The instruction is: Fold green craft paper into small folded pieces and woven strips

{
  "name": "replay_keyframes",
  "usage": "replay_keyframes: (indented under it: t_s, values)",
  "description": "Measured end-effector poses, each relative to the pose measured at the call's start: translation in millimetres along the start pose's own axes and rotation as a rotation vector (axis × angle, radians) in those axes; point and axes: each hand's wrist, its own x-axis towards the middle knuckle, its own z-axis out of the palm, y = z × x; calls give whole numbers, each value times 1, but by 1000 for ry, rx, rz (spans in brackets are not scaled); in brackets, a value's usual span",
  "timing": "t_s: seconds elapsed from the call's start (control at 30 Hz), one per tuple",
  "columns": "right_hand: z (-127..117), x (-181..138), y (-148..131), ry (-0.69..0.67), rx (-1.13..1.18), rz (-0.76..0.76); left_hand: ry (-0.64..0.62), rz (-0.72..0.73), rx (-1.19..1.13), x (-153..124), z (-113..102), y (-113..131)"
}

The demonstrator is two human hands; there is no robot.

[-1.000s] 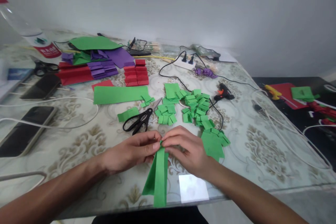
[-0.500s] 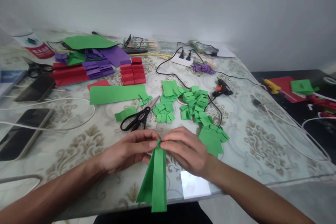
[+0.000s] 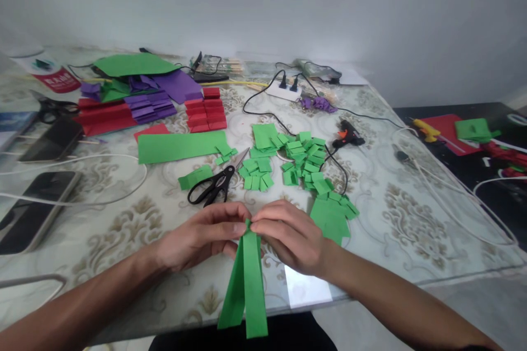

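A long folded green paper strip point(image 3: 247, 285) hangs from my fingers toward me, over the table's front edge. My left hand point(image 3: 201, 236) and my right hand point(image 3: 288, 233) meet at its top end, each pinching it between thumb and forefinger. Just beyond my hands lie black scissors point(image 3: 212, 186), several small folded green paper pieces point(image 3: 304, 159) and a flat pile of green squares point(image 3: 331, 216).
On the patterned table point(image 3: 411, 219) are a green sheet point(image 3: 181, 145), red folded stacks point(image 3: 206, 109), purple paper point(image 3: 152, 104), a black glue gun point(image 3: 348, 134), a power strip point(image 3: 284, 90) with cables, two phones point(image 3: 33, 208) at left and second scissors point(image 3: 51, 109). A dark table point(image 3: 473, 137) stands at right.
The hands stay pinched on the strip's top end. The strip's lower end now hangs slightly further down and more to the right; the view has tilted a little.
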Motion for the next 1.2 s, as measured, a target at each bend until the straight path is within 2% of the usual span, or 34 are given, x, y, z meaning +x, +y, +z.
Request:
replay_keyframes:
  t_s: [0.33, 0.63, 0.8, 1.0, 1.2]
  values:
    - [1, 1, -2, 15, 29, -4, -31, 17, 25, 0, -2, -3]
    - [3, 1, 0, 34, -36, 11, 22, 35, 57, 0, -2, -2]
    - [3, 1, 1, 33, -51, -37, 16, 36, 112, 3, -2, -4]
    - [1, 3, -1, -4, -94, -59, 41, 30, 48, 4, -1, -6]
    - [2, 3, 0, 21, -107, -68, 42, 44, 2, 4, 0, -5]
